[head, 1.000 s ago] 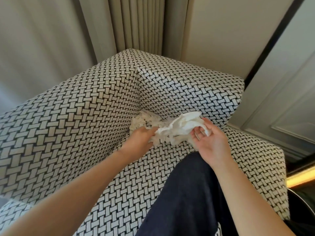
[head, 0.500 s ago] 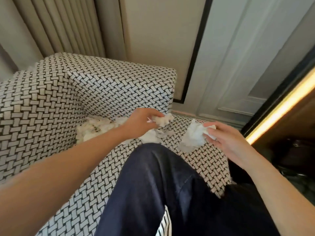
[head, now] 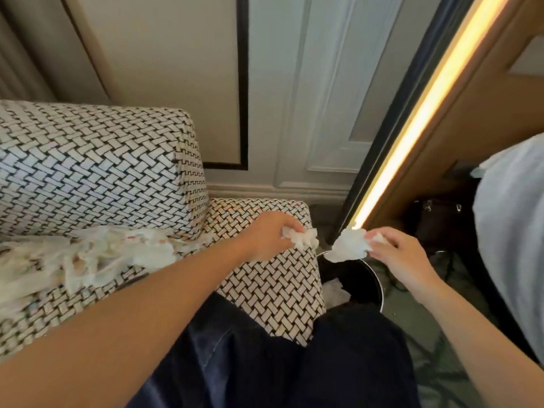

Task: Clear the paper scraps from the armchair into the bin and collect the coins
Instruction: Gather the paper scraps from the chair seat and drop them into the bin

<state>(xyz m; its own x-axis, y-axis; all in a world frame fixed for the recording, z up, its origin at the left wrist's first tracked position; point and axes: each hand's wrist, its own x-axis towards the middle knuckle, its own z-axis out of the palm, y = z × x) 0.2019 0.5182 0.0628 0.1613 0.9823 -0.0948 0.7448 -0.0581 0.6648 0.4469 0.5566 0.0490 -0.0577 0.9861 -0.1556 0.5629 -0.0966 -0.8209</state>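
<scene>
My left hand grips a small crumpled white paper scrap over the right edge of the black-and-white woven armchair. My right hand pinches a larger crumpled paper scrap just above the dark round bin, which stands on the floor right of the chair and holds some white paper. More white paper scraps lie blurred on the seat at the left. No coins are visible.
My knee in dark trousers rests against the seat's front. A panelled wall stands behind, with a lit strip along a wooden panel at right. A dark bag sits on the floor beyond the bin. Cables lie near it.
The view has swung right, away from the chair's corner. Both hands have carried their paper scraps rightward, from the seat to the chair's right edge and over the bin.
</scene>
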